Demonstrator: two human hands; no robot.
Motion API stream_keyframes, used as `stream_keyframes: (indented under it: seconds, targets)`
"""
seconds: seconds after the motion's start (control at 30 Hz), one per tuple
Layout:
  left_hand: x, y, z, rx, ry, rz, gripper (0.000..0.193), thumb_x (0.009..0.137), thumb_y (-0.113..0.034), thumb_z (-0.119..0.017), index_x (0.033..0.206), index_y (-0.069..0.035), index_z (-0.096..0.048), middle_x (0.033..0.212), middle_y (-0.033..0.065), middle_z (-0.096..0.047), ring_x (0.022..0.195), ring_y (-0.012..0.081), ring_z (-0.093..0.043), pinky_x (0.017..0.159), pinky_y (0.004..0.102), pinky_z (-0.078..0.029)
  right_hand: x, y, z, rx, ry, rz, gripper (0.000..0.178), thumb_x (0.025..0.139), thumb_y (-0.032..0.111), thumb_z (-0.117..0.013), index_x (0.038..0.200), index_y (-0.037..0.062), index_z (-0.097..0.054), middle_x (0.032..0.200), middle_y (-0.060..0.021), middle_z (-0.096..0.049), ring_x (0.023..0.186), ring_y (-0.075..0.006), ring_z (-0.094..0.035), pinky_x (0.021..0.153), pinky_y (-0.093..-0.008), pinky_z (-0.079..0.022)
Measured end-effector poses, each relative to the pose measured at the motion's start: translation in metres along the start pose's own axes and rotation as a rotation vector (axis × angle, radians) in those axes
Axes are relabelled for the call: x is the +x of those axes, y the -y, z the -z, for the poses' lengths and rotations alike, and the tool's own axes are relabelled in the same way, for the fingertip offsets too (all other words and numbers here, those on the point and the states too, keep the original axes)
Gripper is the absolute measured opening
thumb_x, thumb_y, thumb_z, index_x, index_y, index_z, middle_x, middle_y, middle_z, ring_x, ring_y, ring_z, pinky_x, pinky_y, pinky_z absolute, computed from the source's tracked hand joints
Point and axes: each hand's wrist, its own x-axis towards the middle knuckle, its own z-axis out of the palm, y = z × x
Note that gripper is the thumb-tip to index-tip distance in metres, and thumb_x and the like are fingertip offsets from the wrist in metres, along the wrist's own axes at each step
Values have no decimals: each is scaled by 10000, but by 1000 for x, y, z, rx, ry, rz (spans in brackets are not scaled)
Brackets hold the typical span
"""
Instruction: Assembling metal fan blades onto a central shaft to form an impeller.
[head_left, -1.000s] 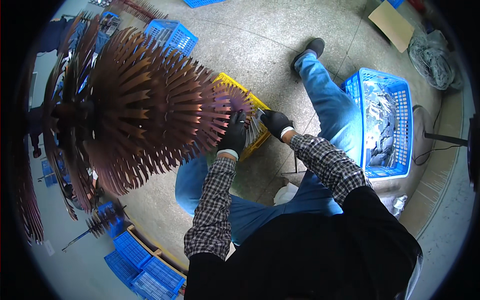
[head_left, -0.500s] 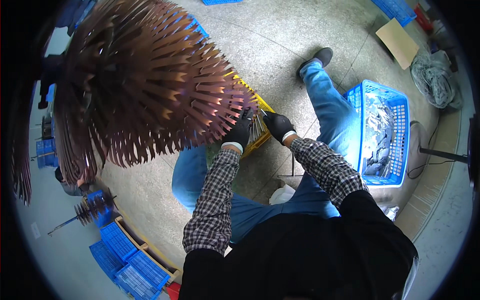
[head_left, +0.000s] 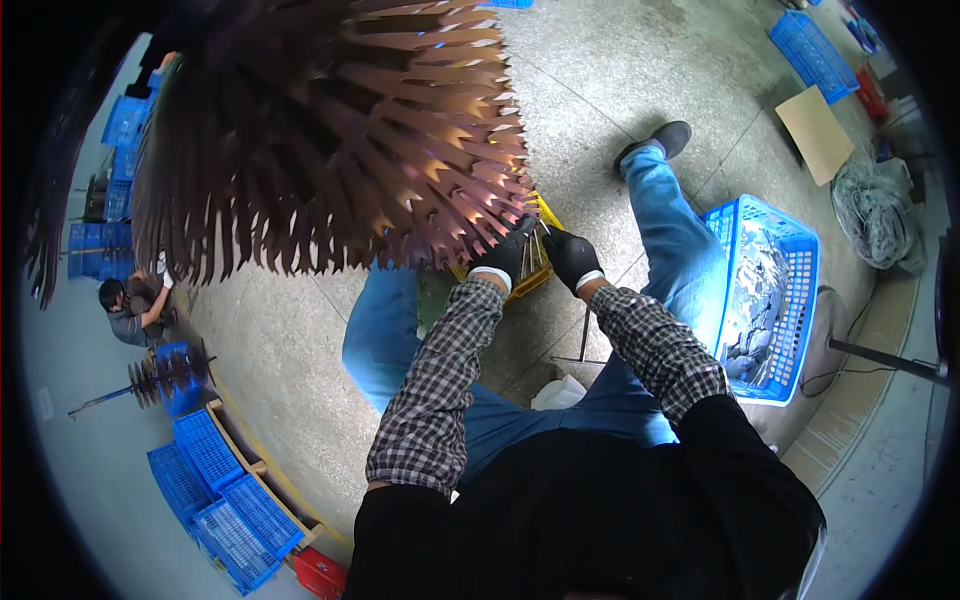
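Note:
A big round rack of brown, fork-ended metal strips (head_left: 330,140) fills the upper left, fanning out toward my hands. My left hand (head_left: 507,252), in a black glove, is at the fan's lower right edge with its fingers curled and partly covered by strip ends. Close beside it on the right is my right hand (head_left: 572,257), also black-gloved. Its fingers are pinched together near a thin light-coloured edge; what they hold is too small to name. Below both hands stands a yellow crate (head_left: 545,215) with thin silvery pieces in it, mostly hidden by the fan and my hands.
To the right of my leg stands a blue basket (head_left: 810,300) of dark, shiny flat pieces. Cardboard (head_left: 815,133) and a heap of clear plastic (head_left: 877,215) lie beyond it. At the left, a co-worker (head_left: 140,310) crouches near stacked blue crates (head_left: 215,450) and a smaller strip rack (head_left: 165,382).
The view has shifted, so the strip rack appears higher and turned. My hands remain close together at its edge. The co-worker at the left now shows more fully.

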Motion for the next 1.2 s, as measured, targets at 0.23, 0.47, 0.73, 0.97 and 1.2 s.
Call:
stream_keyframes:
  seconds: [0.23, 0.47, 0.73, 0.97, 1.2]
  targets:
    - [-2, 1, 7, -108, -127, -42, 572, 918, -74, -479, 1444, -297, -492, 1475, 122, -464, 1091, 329, -631, 929, 439, -537, 0, -1, -5, -16, -36, 39, 271, 960, 302, -513, 1061, 89, -648, 937, -190, -717, 788, -441, -656, 673, -519, -502]
    - [2, -12, 24, -10, 147, 61, 568, 919, -79, -475, 1446, -291, -490, 1498, 131, -449, 1204, 336, -579, 1017, 428, -491, -2, -4, -5, -7, -48, 70, 271, 963, 293, -508, 1073, 84, -641, 948, -193, -717, 796, -444, -659, 678, -515, -507]
    - [2, -8, -4, -74, 2, 81, 538, 943, -98, -452, 1446, -286, -491, 1516, 146, -429, 1199, 346, -580, 1025, 439, -486, -1, 3, -2, -31, -8, 59, 272, 967, 286, -503, 1095, 84, -632, 958, -196, -717, 806, -443, -663, 679, -516, -512]
    - [3, -12, -3, -212, 93, 124, 513, 960, -117, -447, 1447, -273, -491, 1530, 160, -410, 1163, 360, -599, 1003, 448, -496, 5, -8, -4, -36, 9, 128, 295, 966, 279, -506, 1138, 62, -606, 945, -207, -716, 815, -453, -666, 684, -519, -521]
    - [6, 29, -32, -138, -50, 129, 498, 940, -140, -457, 1422, -246, -524, 1392, 143, -519, 1037, 367, -627, 900, 473, -522, 20, 18, 9, -95, 255, 174, 446, 970, 283, -520, 1353, 57, -505, 1140, -249, -676, 949, -430, -663, 795, -472, -526]
